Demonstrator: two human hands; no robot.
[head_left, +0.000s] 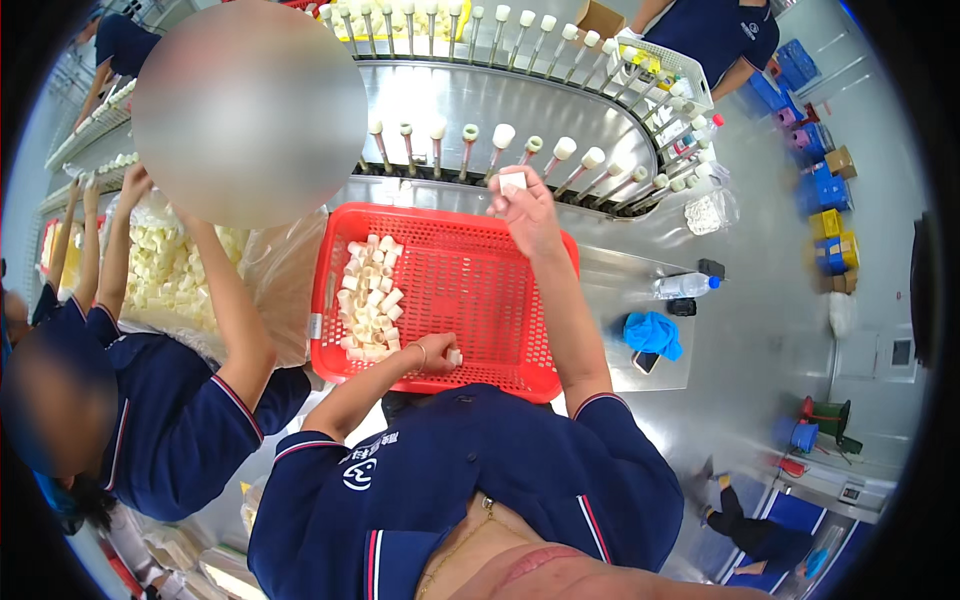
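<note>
My right hand [530, 222] is raised over the far right rim of the red plastic basket [465, 265], its fingers closed around a small white cap [512, 182]. Just beyond it runs a row of upright metal pegs, several topped with white caps [503, 135]. Low over the basket's near side, my left hand [434, 354] is closed on another small white cap [455, 357], mostly hidden by the fingers. A heap of hollow, cream-white caps [370, 300] lies along the basket's left side.
The pegs stand around a long metal oval track [410, 100]. To the right on the metal table are a water bottle [685, 286], a blue cloth [652, 335] and a phone [645, 362]. At left, a co-worker's arms [225, 290] reach past a large bag of caps [180, 275].
</note>
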